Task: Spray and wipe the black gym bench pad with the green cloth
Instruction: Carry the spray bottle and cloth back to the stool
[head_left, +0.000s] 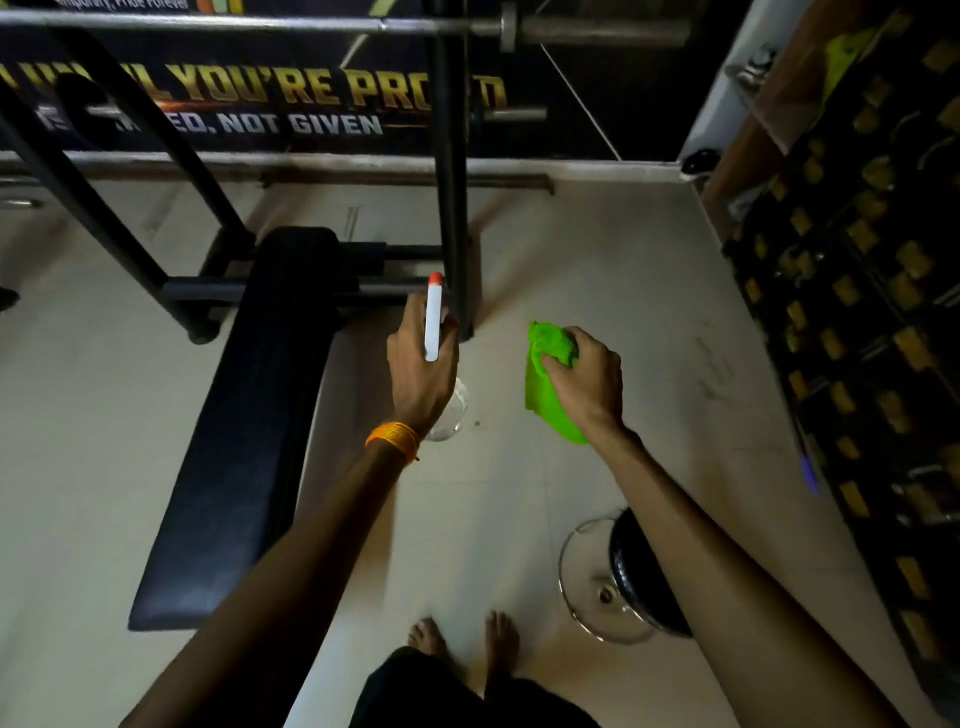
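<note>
The room is dim, and the pale tiled floor is the brightest surface in view. Above it, the long black padded bench swallows detail, showing only a faint sheen. Soft shadows spread on the tiles from the black steel upright behind the bench. Straight bars bow toward the frame edges, and the dark patterned wall to the right smears into blur.
</note>
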